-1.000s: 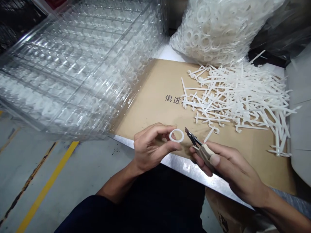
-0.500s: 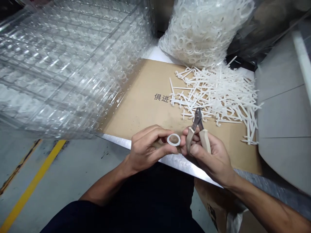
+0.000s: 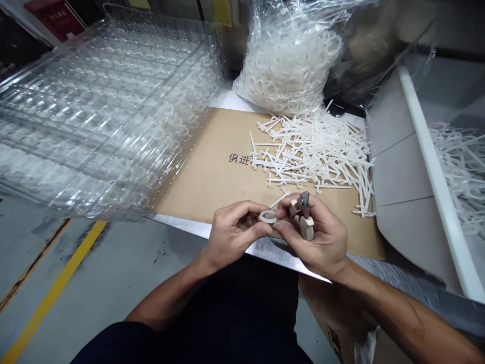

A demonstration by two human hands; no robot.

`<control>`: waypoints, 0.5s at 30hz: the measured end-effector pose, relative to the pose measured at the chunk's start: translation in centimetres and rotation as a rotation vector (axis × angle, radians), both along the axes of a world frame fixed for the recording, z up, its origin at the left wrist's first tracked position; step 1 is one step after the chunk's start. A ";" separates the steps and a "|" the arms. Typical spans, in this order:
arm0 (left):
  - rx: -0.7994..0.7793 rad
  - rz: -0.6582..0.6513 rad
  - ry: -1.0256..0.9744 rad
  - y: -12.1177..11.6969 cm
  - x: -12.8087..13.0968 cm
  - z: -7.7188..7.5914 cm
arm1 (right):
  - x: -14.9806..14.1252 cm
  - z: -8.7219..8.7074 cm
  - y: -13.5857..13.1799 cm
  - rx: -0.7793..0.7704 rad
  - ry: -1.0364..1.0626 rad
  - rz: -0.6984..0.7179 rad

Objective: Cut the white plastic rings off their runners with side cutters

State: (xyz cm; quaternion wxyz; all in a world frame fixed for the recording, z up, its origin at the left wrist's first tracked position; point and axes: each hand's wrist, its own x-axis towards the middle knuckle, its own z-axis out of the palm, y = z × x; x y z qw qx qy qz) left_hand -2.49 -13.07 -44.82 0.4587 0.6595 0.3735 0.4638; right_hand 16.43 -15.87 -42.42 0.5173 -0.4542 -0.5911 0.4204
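My left hand (image 3: pixel 231 232) pinches a small white plastic ring (image 3: pixel 268 217) between thumb and fingers, over the near edge of the table. My right hand (image 3: pixel 314 235) is closed round a pair of small cutters (image 3: pixel 302 212) with cream handles, jaws pointing up. The fingertips of the right hand touch the ring too, so both hands meet at it. Just beyond lies a heap of white plastic sprue sticks (image 3: pixel 314 149) on a sheet of brown cardboard (image 3: pixel 212 177).
A stack of clear plastic trays (image 3: pixel 102 111) fills the left. A clear bag of white rings (image 3: pixel 290 65) stands at the back. A grey bin (image 3: pixel 417 167) with more white sticks is at the right. The metal table edge (image 3: pixel 178 222) and a floor with a yellow line lie below.
My right hand has swung the cutters upright and moved left until its fingertips reach the ring. The left hand has kept hold of the ring. The camera has tilted up and right.
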 end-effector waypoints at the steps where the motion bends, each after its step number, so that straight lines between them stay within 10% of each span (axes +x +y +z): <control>1: -0.047 -0.012 -0.033 0.0 0.2 0.1 | 0.1 0.1 0.0 0.002 -0.008 -0.007; 15: -0.395 -0.223 -0.401 1.0 0.2 0.0 | 0.0 0.1 0.4 -0.065 0.091 0.054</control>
